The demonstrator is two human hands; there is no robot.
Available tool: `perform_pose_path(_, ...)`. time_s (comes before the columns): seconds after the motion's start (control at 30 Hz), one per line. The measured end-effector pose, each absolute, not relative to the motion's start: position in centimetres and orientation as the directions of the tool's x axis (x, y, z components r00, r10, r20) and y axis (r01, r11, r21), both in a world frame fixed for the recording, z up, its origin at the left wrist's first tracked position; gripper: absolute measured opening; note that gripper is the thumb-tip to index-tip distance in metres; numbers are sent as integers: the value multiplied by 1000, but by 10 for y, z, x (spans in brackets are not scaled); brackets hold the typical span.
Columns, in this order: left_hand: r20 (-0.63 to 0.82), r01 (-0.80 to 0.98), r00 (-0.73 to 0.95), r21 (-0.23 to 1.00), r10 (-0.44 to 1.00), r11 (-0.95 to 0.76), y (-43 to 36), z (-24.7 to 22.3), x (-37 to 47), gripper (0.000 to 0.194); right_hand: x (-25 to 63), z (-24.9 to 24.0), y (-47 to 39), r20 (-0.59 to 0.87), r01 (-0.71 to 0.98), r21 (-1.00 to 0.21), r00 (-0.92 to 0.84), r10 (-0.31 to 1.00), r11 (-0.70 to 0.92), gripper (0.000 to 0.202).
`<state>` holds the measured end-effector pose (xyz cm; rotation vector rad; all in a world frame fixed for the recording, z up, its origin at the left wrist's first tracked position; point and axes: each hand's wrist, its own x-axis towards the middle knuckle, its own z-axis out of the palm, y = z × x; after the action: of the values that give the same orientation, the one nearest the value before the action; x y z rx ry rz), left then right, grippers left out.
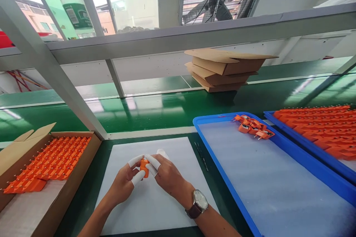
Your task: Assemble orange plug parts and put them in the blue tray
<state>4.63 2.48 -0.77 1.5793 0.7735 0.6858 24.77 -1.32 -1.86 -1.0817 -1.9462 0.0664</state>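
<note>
Above the white sheet point(125, 214) both hands hold one small orange part point(144, 168). My left hand point(124, 183) grips it from the left, with white covers on thumb and finger. From the right, my right hand point(168, 176) closes its white-covered fingers on the same part, near its top. A watch is on the right wrist. Tweezers or a similar thin metal tool point(202, 155) lie beside the sheet's right edge.
At left, a cardboard box point(80, 172) holds rows of orange parts. The blue tray point(222, 172) at right bears several orange parts at its far end. Another blue tray point(308, 148) lies beyond it, filled with rows. Cardboard boxes point(222, 70) are stacked behind a metal frame point(72, 96).
</note>
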Motion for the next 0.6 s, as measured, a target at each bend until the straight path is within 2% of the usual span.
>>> perform_pose_path(0.1, -1, 60, 611, 997, 792, -45, 23, -8, 47, 54, 251, -20, -11, 706, 682, -386, -215, 675, 621, 42)
perform_pose_path(0.23, -5, 48, 553, 999, 833, -26, 22, -13, 47, 57, 256, -22, -9, 744, 663, -437, -113, 659, 608, 53)
perform_pose_path(0.47, 2, 91, 413, 995, 911, -43, 24, -20, 44, 59, 248, -24, -13, 702, 663, -442, -163, 693, 604, 52)
perform_pose_path(0.6, 61, 172, 377, 976, 924, -135, 23, -24, 44, 63, 242, -25, -16, 622, 662, -518, -144, 770, 542, 48)
